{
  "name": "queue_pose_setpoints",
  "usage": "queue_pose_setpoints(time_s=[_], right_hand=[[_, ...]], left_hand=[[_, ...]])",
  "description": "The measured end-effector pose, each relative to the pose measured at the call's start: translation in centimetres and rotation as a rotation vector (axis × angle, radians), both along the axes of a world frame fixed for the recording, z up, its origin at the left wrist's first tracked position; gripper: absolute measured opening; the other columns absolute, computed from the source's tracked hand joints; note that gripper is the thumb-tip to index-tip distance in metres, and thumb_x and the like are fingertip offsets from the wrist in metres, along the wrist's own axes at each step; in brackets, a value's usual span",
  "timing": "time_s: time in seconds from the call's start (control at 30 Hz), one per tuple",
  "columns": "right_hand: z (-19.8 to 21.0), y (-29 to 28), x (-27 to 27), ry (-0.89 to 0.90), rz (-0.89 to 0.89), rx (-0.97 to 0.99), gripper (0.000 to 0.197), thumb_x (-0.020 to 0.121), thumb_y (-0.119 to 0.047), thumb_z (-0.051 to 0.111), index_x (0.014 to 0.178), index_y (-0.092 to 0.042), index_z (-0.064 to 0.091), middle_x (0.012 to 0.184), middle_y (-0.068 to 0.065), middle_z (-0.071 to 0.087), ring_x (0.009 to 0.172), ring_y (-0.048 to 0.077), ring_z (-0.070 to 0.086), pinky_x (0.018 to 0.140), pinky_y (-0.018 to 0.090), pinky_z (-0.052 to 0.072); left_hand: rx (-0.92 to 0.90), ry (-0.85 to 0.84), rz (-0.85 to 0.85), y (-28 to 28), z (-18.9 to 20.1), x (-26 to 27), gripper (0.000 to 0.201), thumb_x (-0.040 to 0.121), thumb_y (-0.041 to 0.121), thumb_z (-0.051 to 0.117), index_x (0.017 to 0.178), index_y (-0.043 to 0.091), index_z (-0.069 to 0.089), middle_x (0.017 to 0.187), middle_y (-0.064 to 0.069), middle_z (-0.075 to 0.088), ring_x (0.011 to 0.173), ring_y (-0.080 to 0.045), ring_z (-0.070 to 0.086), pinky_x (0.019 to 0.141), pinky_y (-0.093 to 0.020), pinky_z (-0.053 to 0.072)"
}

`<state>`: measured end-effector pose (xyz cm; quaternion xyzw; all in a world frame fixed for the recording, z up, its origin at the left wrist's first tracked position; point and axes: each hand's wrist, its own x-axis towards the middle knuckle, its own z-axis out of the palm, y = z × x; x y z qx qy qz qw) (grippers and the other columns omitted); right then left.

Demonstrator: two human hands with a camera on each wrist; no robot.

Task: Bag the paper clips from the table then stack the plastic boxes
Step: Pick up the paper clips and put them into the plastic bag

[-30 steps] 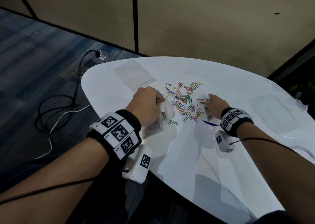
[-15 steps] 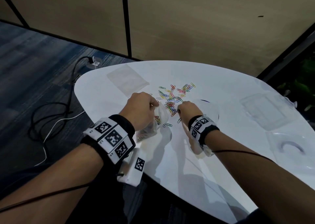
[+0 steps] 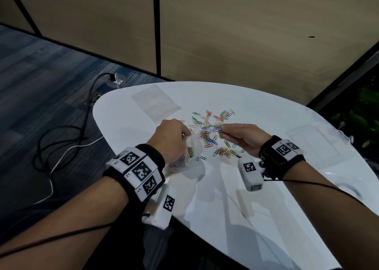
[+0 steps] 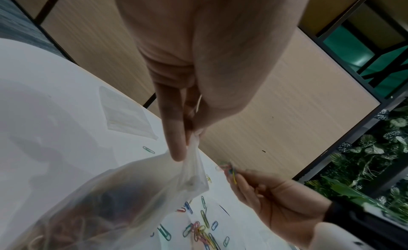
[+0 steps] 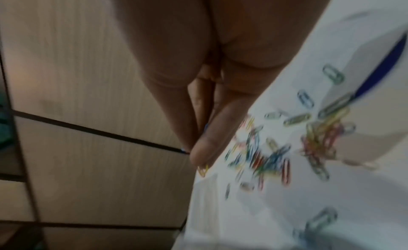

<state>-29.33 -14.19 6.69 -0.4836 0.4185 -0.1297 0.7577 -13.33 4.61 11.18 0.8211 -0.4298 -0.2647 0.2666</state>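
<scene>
White rounded table (image 3: pixel 235 204) against tan wall panels. Near its far left edge, one flat clear bag (image 3: pixel 155 104); at right, faint clear plastic boxes (image 3: pixel 309 135), count unclear. One clear plastic bag (image 4: pixel 123 198), pinched at its rim by left hand (image 3: pixel 171 139). Right hand (image 3: pixel 244 138) pinching a few clips (image 4: pixel 228 169) just right of the bag mouth. Dozens of coloured paper clips (image 3: pixel 211 132) between and beyond both hands.

paper clips (image 3: pixel 211 132) right of bag (image 3: pixel 192 152)

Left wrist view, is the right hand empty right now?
No, the right hand pinches a few coloured paper clips at its fingertips, beside the clear bag held by the left hand.
</scene>
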Motion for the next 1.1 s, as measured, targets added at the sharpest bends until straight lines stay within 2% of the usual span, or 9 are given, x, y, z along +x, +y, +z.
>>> queue_pose_setpoints(time_s=[0.13, 0.27, 0.43, 0.53, 0.63, 0.73, 0.87, 0.97, 1.1], right_hand=[[1.3, 4.0, 1.6, -0.041, 0.178, 0.085, 0.015, 0.088, 0.004, 0.061, 0.100, 0.004, 0.070, 0.092, 0.012, 0.074, 0.084, 0.015, 0.073, 0.076, 0.018, 0.057], [0.8, 6.5, 3.3, 0.029, 0.212, -0.057, 0.015, 0.084, 0.010, 0.065, 0.099, 0.007, 0.069, 0.088, 0.019, 0.072, 0.073, 0.019, 0.072, 0.074, 0.022, 0.060], [1.6, 6.8, 5.1, 0.327, 0.762, -0.872, 0.011, 0.086, -0.014, 0.064, 0.088, -0.013, 0.074, 0.075, 0.003, 0.069, 0.065, 0.009, 0.056, 0.070, 0.026, 0.047], [3.1, 4.9, 5.2, 0.232, 0.639, -0.679, 0.020, 0.091, -0.006, 0.060, 0.098, -0.015, 0.076, 0.092, 0.011, 0.075, 0.079, 0.019, 0.070, 0.078, 0.030, 0.057], [3.2, 1.8, 3.6, 0.202, 0.468, -0.521, 0.020, 0.093, 0.001, 0.057, 0.104, -0.004, 0.074, 0.090, 0.021, 0.072, 0.074, 0.024, 0.068, 0.071, 0.035, 0.060], [-0.2, -1.8, 0.6, 0.563, 0.436, -0.654, 0.021, 0.088, -0.011, 0.069, 0.108, -0.014, 0.072, 0.090, 0.008, 0.073, 0.081, 0.026, 0.072, 0.074, 0.037, 0.061], [-5.2, -4.0, -4.1, 1.149, 0.608, -0.797, 0.085, 0.065, -0.041, 0.087, 0.137, -0.018, 0.048, 0.128, 0.013, 0.055, 0.110, 0.028, 0.061, 0.096, 0.037, 0.051], [-7.0, -3.3, -4.8, 1.014, 0.502, -0.870, 0.094, 0.057, -0.045, 0.091, 0.136, -0.016, 0.049, 0.122, 0.012, 0.051, 0.097, 0.021, 0.057, 0.092, 0.029, 0.047], [-8.1, -1.3, -1.6, 0.839, 0.412, -0.960, 0.072, 0.065, -0.039, 0.086, 0.128, -0.016, 0.059, 0.105, 0.005, 0.051, 0.090, 0.017, 0.053, 0.082, 0.023, 0.042]], left_hand=[[0.009, -0.029, 0.026, -0.2, -0.2, 0.1, 0.029, 0.093, 0.008, 0.052, 0.113, 0.012, 0.073, 0.122, -0.010, 0.069, 0.113, -0.026, 0.064, 0.101, -0.037, 0.051], [0.009, -0.046, 0.021, -0.3, -0.3, 0.0, 0.028, 0.093, 0.011, 0.054, 0.112, 0.014, 0.074, 0.120, -0.008, 0.070, 0.112, -0.026, 0.064, 0.101, -0.037, 0.051], [-0.001, -0.033, -0.020, -0.2, 0.0, 0.2, 0.030, 0.089, 0.007, 0.052, 0.100, 0.017, 0.078, 0.103, -0.009, 0.075, 0.100, -0.029, 0.068, 0.091, -0.039, 0.055], [-0.016, -0.027, -0.010, 0.1, 0.3, 0.8, 0.031, 0.092, 0.006, 0.049, 0.103, 0.017, 0.077, 0.103, -0.011, 0.074, 0.094, -0.031, 0.070, 0.090, -0.040, 0.056], [-0.034, 0.005, 0.029, 0.3, 0.2, 1.1, 0.029, 0.094, 0.006, 0.050, 0.110, 0.012, 0.074, 0.113, -0.012, 0.071, 0.097, -0.033, 0.071, 0.094, -0.040, 0.056], [-0.039, 0.008, 0.029, 0.6, -0.1, 1.4, 0.028, 0.095, 0.007, 0.051, 0.110, 0.012, 0.073, 0.113, -0.012, 0.070, 0.096, -0.032, 0.071, 0.094, -0.040, 0.056], [-0.051, 0.044, 0.052, 1.0, -0.3, 2.0, 0.028, 0.094, 0.006, 0.052, 0.108, 0.012, 0.074, 0.111, -0.013, 0.070, 0.095, -0.032, 0.071, 0.092, -0.040, 0.057], [-0.074, 0.088, 0.078, 1.6, -0.5, 2.6, 0.028, 0.092, 0.004, 0.052, 0.105, 0.012, 0.075, 0.103, -0.012, 0.071, 0.087, -0.030, 0.073, 0.088, -0.040, 0.059], [-0.089, 0.104, 0.087, 2.2, -0.8, 3.1, 0.028, 0.094, 0.005, 0.049, 0.102, 0.014, 0.074, 0.088, -0.009, 0.071, 0.072, -0.026, 0.075, 0.079, -0.039, 0.062]])
